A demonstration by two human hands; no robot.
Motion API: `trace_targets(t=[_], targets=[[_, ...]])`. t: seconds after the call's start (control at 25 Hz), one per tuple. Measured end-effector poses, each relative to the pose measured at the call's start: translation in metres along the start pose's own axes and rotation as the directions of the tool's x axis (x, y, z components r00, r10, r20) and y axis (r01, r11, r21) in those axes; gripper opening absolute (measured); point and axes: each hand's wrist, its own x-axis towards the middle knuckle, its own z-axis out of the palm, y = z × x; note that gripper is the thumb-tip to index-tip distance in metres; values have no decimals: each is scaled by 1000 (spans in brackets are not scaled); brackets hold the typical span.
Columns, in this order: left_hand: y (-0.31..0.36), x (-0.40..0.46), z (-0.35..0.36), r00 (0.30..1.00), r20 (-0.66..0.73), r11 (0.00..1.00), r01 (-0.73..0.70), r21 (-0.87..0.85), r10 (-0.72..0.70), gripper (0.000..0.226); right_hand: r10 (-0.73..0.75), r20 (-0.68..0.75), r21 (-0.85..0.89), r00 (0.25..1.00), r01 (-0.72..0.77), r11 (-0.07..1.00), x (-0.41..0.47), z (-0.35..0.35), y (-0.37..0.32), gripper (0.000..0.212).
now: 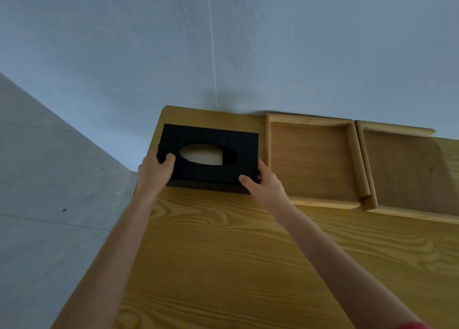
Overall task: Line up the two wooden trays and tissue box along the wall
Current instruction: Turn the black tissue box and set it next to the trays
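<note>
A black tissue box (211, 137) with an oval opening sits near the table's far left corner, a narrow strip of tabletop between it and the wall. My left hand (155, 169) grips its near left corner and my right hand (263, 182) grips its near right corner. To its right, a shallow wooden tray (310, 162) rests against the wall. A second wooden tray (407, 172) lies beside that one, its rim touching the first and its right part cut off by the frame edge.
The wooden table (236, 254) stretches toward me with bare grain. A grey wall (248, 42) runs along its far edge. Grey floor (49, 204) lies beyond the table's left edge.
</note>
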Motion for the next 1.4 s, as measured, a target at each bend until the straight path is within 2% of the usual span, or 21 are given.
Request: trace_targets(t=[0.12,0.2,0.28,0.32,0.4,0.48,0.56,0.72,0.92,1.12,1.4], targets=[[-14,15,3,995,85,998,48,-36,-44,39,4,31,-4,999,-4,1000,10,7,9,56],[-20,17,4,995,102,1000,12,-17,-10,45,-30,17,-3,999,30,1000,14,7,11,56],[-27,9,7,990,87,968,-127,218,110,57,-143,-50,-117,989,136,984,14,9,16,63],[-31,2,10,978,97,899,-210,384,187,65,-241,-74,-260,968,215,941,13,11,19,68],[-41,-12,19,937,154,728,-340,595,312,76,-442,-27,-583,896,346,736,10,17,24,74],[-50,-17,25,914,205,652,-394,648,349,93,-563,63,-759,824,406,509,14,23,34,75],[-55,-12,29,911,214,645,-402,650,352,105,-607,94,-797,789,425,429,24,23,37,70],[-46,13,31,921,187,691,-380,615,341,104,-621,86,-777,779,442,447,50,19,19,65],[-28,55,32,923,151,716,-371,591,353,73,-632,104,-797,768,445,409,89,16,-5,64],[-16,88,31,925,140,719,-365,592,354,70,-613,113,-776,782,455,437,115,15,-25,63],[0,101,17,936,266,623,-353,698,233,71,-567,106,-802,817,408,437,116,21,-33,65]])
